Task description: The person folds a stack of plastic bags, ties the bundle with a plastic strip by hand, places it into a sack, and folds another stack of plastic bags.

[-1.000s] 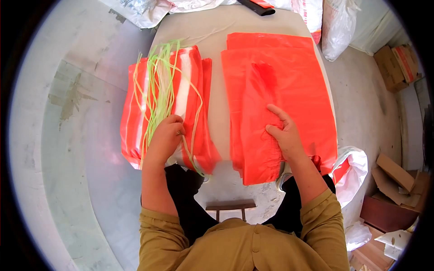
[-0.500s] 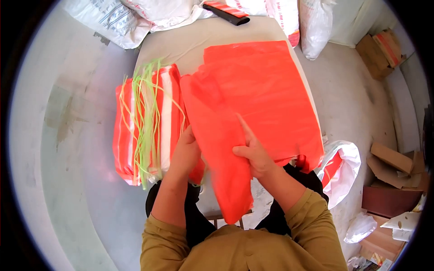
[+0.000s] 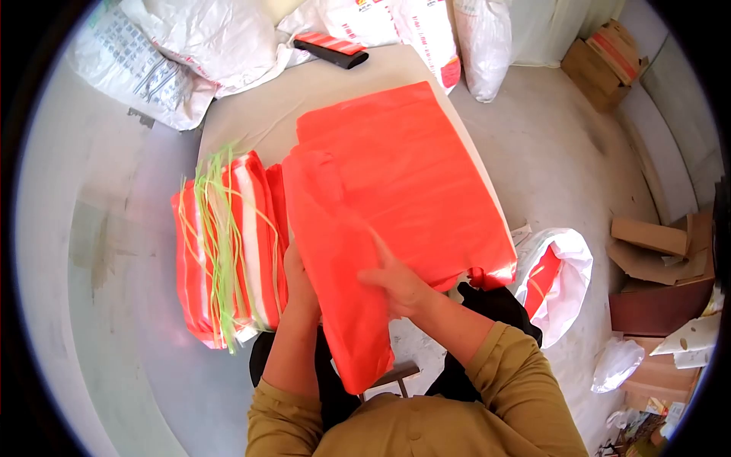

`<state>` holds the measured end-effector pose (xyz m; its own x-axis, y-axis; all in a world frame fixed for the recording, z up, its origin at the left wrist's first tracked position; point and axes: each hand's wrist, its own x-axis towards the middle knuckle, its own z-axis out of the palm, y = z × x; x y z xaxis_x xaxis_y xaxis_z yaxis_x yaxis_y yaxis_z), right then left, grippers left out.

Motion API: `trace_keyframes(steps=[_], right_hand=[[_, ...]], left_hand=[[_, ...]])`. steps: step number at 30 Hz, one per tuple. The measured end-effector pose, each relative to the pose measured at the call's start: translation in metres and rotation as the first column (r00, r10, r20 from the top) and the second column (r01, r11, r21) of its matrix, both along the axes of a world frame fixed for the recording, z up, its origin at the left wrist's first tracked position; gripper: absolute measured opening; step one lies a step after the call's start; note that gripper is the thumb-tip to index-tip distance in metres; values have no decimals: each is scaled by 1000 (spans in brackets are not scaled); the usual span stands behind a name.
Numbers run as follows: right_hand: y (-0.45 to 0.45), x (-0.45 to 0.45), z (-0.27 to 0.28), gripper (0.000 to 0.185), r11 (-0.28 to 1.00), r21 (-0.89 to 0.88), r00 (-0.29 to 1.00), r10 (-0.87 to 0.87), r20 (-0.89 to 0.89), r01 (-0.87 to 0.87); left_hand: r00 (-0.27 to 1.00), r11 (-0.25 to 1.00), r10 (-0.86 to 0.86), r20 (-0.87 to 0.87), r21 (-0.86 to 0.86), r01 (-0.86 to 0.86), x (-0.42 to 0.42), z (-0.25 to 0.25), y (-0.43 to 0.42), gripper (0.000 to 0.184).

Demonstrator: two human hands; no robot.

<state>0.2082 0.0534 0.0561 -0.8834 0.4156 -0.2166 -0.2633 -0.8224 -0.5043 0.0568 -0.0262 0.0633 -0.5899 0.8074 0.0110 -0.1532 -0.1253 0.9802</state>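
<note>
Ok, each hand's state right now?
Left hand: partly behind the red sheet; grip cannot be told.
Right hand: on that sheet, blurred; grip cannot be told.

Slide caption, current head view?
Both hands handle a folded red plastic sheet beside a red-white striped stack topped with green strings.

Surface (image 3: 247, 122): before us.
Bundle (image 3: 254, 228): on the surface, to our left.
Strings (image 3: 220, 255): on top of the bundle.
Stack of sheets (image 3: 411, 171): on the surface, right of the bundle.
Folded sheet (image 3: 329, 236): at the stack's left side, its near end toward us.
Sacks (image 3: 205, 42): along the surface's far end.
Open sack (image 3: 562, 308): on the floor (image 3: 544, 164), to our right.
Cartons (image 3: 651, 236): farther right.
</note>
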Motion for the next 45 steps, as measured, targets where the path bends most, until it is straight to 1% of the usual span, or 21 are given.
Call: trace_keyframes(steps=[3,6,8,9,12,13,14,16,17,18,20,23,26,27,29,32,35,38,41,44,45], right_hand=[[9,6,2,97,996,91,999,-10,46,6],[19,13,4,99,972,236,993,-35,117,6],[22,17,10,100,952,306,987,-57,152,7],[23,17,5,100,960,281,985,-46,164,-1],[17,15,-13,100,987,159,989,-17,150,-7],[13,14,-15,100,996,83,993,-2,116,-8],[10,14,-16,100,1000,9,996,8,84,-9],[6,14,-12,99,996,-80,999,37,10,-36],[5,14,-10,98,990,-127,998,52,-29,-55],[4,15,-6,98,993,-105,999,42,-24,-45],[5,16,1,96,997,-65,999,36,-16,-37],[10,15,-8,96,999,39,1000,4,6,-5],[25,21,-2,97,980,199,994,-2,113,-21],[30,24,4,97,966,256,990,-8,141,-28],[37,30,19,97,928,369,980,-26,195,-49],[41,34,26,96,768,634,955,-115,275,-90],[41,33,21,96,583,803,932,-209,295,-124],[42,31,10,96,518,843,941,-193,280,-145],[50,36,18,96,418,849,876,-208,435,-323],[68,42,22,95,372,687,695,-137,706,-624],[72,44,16,94,333,685,686,-136,715,-648]], left_hand=[[997,994,-66,-51,-87,61,-3,4,3,27],[981,983,-18,194,-176,53,3,10,6,29],[954,993,-28,299,-105,62,3,-3,5,29],[936,995,-40,349,-67,68,1,-11,4,28],[991,973,-107,-74,-214,89,-12,-19,5,27],[990,980,-80,-120,-191,57,-17,-28,6,26],[986,986,-55,-159,-166,28,-22,-40,5,26],[1000,998,9,16,-54,-9,-20,-53,10,24],[998,996,-8,-56,-86,4,-22,-54,11,24],[991,993,-25,-129,-118,10,-23,-48,10,24],[999,999,-37,-28,-18,36,-14,-31,9,25],[955,989,-75,-286,-147,33,-24,-36,5,28],[963,953,-239,127,-158,257,-27,-19,2,34],[944,963,-219,247,-100,250,-27,-21,1,36],[859,977,-193,475,13,212,-24,-27,1,39],[740,943,-331,585,240,232,-13,-12,7,42],[824,968,-249,509,123,217,-3,-14,13,45],[921,976,-209,329,6,220,11,-1,24,51],[887,975,-187,423,-28,220,2,-12,34,48],[959,939,-166,231,-259,225,-11,-36,45,43],[974,921,-173,143,-327,212,-14,-46,47,42]])
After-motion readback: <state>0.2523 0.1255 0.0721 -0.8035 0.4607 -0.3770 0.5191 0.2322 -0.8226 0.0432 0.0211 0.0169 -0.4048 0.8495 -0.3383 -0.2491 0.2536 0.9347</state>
